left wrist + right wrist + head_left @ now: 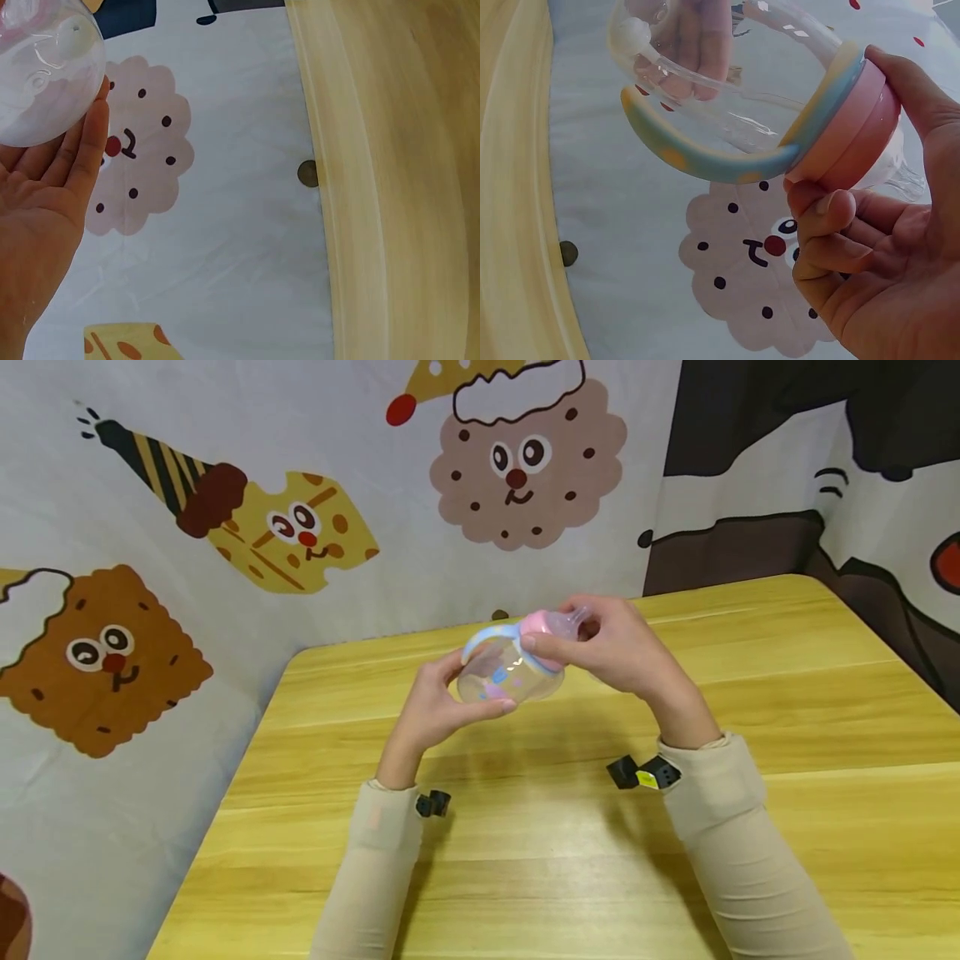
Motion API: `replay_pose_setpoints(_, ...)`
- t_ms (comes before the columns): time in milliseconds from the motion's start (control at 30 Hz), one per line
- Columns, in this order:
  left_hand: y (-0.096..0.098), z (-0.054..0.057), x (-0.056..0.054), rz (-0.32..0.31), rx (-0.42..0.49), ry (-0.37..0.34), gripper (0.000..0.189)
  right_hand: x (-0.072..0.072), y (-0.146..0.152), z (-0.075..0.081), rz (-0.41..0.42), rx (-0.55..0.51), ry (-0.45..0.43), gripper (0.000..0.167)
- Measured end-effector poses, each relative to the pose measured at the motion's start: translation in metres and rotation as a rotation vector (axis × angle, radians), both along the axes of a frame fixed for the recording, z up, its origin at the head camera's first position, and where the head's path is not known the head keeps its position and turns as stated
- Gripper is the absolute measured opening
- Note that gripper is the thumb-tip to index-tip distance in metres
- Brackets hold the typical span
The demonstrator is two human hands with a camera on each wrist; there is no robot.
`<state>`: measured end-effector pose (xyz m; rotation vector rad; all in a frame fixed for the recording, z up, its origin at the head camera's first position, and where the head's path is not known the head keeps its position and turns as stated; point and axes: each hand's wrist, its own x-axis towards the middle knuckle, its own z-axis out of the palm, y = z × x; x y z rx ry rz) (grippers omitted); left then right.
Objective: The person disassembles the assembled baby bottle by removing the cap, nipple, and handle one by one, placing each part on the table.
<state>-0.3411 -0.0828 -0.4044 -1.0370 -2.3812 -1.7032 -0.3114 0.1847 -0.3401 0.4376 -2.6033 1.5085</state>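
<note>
A clear baby bottle (517, 683) is held tilted above the table, its teat (580, 620) toward the right. My left hand (435, 714) holds the bottle's body near its base, thumb along the near side and fingers behind. In the left wrist view the rounded clear base (52, 97) lies against the left fingers (88, 142). My right hand (630, 647) grips the pink collar (859, 127) between thumb and fingers. A curved blue handle (697, 163) with yellow spots juts from the collar. Inside the bottle, a straw with a white weighted end (634, 36) shows.
The light wooden table (540, 852) spreads beneath both hands. Behind it hangs a white cloth (337, 410) printed with cartoon biscuits and cheese, reaching down to the table's back edge. Small black cameras (647, 773) sit on both wrists.
</note>
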Motion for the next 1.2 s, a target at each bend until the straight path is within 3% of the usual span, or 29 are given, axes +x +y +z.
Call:
replay_pose_setpoints(300,-0.004,0.000,0.000,0.007,-0.011,0.045,0.057,-0.003,-0.001,-0.005,0.063,-0.056,-0.002,0.032)
replay_pose_setpoints(533,-0.005,-0.001,0.000,-0.076,0.020,-0.054,0.065,-0.003,0.009,-0.004,0.178,-0.089,0.032,0.041)
replay_pose_setpoints(667,-0.004,0.000,0.000,-0.089,0.011,-0.067,0.076,-0.002,0.014,-0.002,0.207,-0.073,0.046,0.043)
replay_pose_setpoints(833,-0.004,-0.001,0.001,-0.102,0.013,-0.079,0.075,-0.003,0.017,-0.002,0.225,-0.062,0.053,0.045)
replay_pose_setpoints(1200,-0.007,0.000,0.001,-0.172,-0.018,-0.117,0.081,0.000,0.027,-0.001,0.387,-0.059,0.115,0.055)
